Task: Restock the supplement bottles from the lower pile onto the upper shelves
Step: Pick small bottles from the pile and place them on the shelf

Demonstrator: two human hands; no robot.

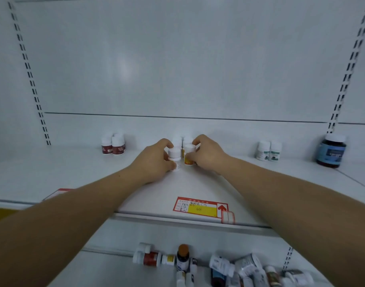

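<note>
Two small white-capped bottles stand upright at the middle of the upper shelf (250, 183), side by side and almost touching: the left bottle (175, 158) and the right bottle (189, 155), which carries a yellow label. Each is already in a hand. The left hand (154, 160) curls its fingers round the left bottle from the left, and the right hand (206, 155) wraps the right bottle from the right, so both bottles lie straight ahead of the hands with their long axes vertical. Just behind them stand two more white-capped bottles (182, 140), and the held pair looks about to be set as a front row against these; neither hand is nearer, as both reach equally. Further out, red-labelled bottles (113, 145) stand to the left, green-labelled bottles (268, 151) to the right, and a large blue-labelled jar (331, 151) at the far right. Below, the lower pile (229, 266) of bottles lies tumbled on the lower shelf, well apart from the hands.
</note>
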